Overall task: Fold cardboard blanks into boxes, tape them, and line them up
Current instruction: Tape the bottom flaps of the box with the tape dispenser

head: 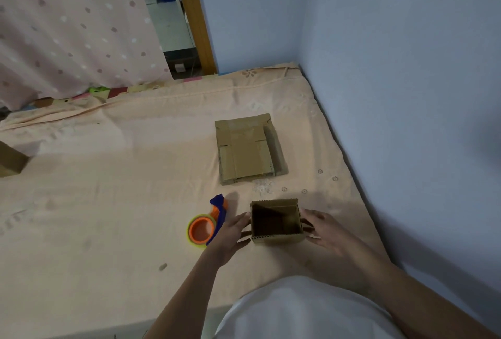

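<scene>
Both hands, left and right, fingers relaxed, flank the open-topped brown cardboard box mid-forming; taping likely next, orange-and-blue tape dispenser beside the left hand

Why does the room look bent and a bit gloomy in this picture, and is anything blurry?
Head view: the wide-angle lens curves the blue wall and the bed's edges; the light is dim and soft, leaving the open box dark inside and a faint shadow beside the tape dispenser; the left hand and right hand look slightly soft, and the flat cardboard blanks lack fine detail.
</scene>
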Action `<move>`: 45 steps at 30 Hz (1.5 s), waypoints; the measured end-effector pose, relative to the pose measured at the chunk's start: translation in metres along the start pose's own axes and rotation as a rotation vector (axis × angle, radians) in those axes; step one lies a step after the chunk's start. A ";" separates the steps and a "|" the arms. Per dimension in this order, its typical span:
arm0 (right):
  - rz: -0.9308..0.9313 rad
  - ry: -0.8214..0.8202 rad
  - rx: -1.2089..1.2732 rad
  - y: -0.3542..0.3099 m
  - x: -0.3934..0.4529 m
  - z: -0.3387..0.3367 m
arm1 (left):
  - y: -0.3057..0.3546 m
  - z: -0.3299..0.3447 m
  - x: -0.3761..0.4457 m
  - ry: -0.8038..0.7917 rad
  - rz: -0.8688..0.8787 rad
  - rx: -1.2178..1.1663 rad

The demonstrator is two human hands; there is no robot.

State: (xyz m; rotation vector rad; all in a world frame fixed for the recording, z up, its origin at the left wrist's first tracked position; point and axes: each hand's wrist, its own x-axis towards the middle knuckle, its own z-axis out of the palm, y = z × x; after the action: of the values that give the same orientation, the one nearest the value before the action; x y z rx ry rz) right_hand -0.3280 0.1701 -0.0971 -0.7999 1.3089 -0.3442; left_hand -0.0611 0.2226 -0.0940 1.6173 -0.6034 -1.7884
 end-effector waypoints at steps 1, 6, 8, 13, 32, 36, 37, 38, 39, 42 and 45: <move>0.005 0.009 0.004 0.000 0.002 -0.002 | 0.000 0.003 -0.001 0.006 0.009 0.028; 0.020 0.010 0.009 -0.001 0.005 -0.003 | 0.002 0.012 -0.006 0.044 0.035 0.042; 0.030 -0.002 0.002 -0.005 0.001 0.003 | 0.004 0.015 -0.007 0.047 0.035 0.020; 0.017 0.027 -0.028 -0.022 -0.013 0.017 | 0.009 0.021 -0.010 0.093 0.041 0.008; -0.191 -0.065 -0.137 -0.107 -0.027 0.156 | 0.054 -0.076 -0.112 0.487 0.249 -0.091; -0.186 -0.077 -0.168 -0.105 -0.036 0.205 | 0.043 -0.109 -0.142 0.520 0.266 -0.130; -0.180 -0.092 -0.175 -0.103 -0.036 0.218 | 0.040 -0.119 -0.150 0.526 0.264 -0.144; -0.167 -0.099 -0.184 -0.100 -0.036 0.232 | 0.037 -0.131 -0.157 0.531 0.258 -0.151; -0.155 -0.094 -0.196 -0.097 -0.040 0.246 | 0.032 -0.143 -0.166 0.533 0.256 -0.163; -0.118 -0.107 -0.212 -0.088 -0.045 0.292 | 0.016 -0.182 -0.190 0.556 0.250 -0.185; -0.119 -0.126 -0.217 -0.085 -0.059 0.343 | 0.004 -0.224 -0.215 0.578 0.240 -0.212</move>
State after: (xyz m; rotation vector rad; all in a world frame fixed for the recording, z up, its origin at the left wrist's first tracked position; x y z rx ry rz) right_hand -0.0016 0.2606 0.0204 -1.0685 1.1955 -0.2435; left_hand 0.1676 0.3941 0.0274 1.7199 -0.3067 -1.0944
